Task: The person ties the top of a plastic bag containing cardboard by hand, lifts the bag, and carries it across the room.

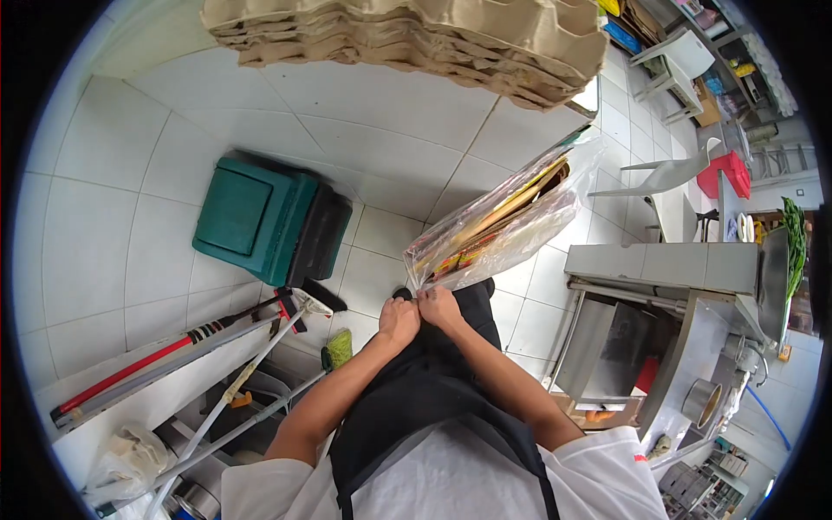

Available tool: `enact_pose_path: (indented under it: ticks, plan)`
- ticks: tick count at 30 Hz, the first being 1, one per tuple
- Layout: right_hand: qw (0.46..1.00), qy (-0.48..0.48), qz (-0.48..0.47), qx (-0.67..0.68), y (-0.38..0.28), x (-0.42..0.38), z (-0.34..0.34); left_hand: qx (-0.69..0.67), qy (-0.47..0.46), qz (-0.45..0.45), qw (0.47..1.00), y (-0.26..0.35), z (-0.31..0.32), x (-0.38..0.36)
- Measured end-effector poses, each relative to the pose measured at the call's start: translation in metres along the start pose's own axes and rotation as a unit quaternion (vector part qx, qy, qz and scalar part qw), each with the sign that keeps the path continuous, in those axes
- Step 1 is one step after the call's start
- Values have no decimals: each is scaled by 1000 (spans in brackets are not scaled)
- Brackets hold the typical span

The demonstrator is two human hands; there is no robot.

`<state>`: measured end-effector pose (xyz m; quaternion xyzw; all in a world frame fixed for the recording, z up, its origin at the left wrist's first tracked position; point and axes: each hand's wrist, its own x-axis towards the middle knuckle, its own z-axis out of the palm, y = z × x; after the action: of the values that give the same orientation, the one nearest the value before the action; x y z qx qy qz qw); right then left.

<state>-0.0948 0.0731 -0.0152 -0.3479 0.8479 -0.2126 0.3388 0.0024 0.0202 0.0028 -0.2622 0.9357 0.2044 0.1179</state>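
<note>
The left hand and right hand grasp the gathered end of one clear, wrinkled plastic bag, which extends toward half past one. Inside are flat cardboard pieces, too overlapped to count. One boxy green bin is at ten o'clock, one stack of rough moulded egg trays at twelve.

Left hand and right hand grip a clear plastic bag.

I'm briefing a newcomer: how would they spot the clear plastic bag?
Find the green and black plastic bin. To its right, the left hand and right hand grip the clear plastic bag. Unlike the bin, it is transparent, showing brown and yellow contents.
</note>
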Motion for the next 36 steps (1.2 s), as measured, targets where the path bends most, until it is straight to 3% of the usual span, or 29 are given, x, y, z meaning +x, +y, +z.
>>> enact_pose_path:
  ticks: [1,3,6,8,10,12,14,16,17,19,22,24,26,27,29,33,34,35,36]
  plan:
    - [1000,3,2,2,-2,2,-4,7,17,7,1000,2,-1,-1]
    - [981,-66,69,168,-6,3,-10,16,32,14,999,6,-2,-4]
    - [963,-120,120,211,-13,0,-26,67,33,23,997,20,-9,-11]
    - [978,-65,74,186,13,8,-3,-33,80,52,995,24,-18,-17]
    - [994,44,-6,99,10,2,-10,-103,51,8,993,20,-28,-18]
    - [994,57,-29,89,9,-9,-10,-317,-17,-146,937,7,-41,-13]
    - [996,55,-43,64,6,-20,-10,-376,-93,-197,901,-20,-21,8]
    - [997,41,-46,39,1,-29,-13,-523,-239,-297,762,-18,-13,30]
    - [997,33,-53,36,1,-32,-13,-524,-237,-295,763,-12,-13,42]
    - [998,22,-58,26,3,-38,-12,-490,-381,-260,740,-1,-10,61]
    - [993,57,-81,60,5,-41,-14,-431,-463,-240,736,0,-4,84]
    - [991,69,-101,55,0,-47,-17,-411,-476,-216,747,-3,5,88]
    - [988,82,-122,52,-5,-51,-20,-316,-365,-202,852,-2,2,84]
    - [986,80,-122,75,-8,-55,-23,-311,-365,-201,854,0,1,82]
    - [984,81,-120,101,-4,-60,-21,-366,-248,-264,858,6,0,72]
    - [983,62,-77,157,-2,-67,-16,-308,-202,-242,898,7,-4,64]
    - [978,62,-70,186,-3,-69,-17,-177,-218,-108,954,7,-6,64]
    - [978,60,-69,186,-3,-69,-18,-41,-225,30,973,7,-8,64]
    - [972,59,-61,221,-4,-70,-19,-41,-227,29,973,9,-10,62]
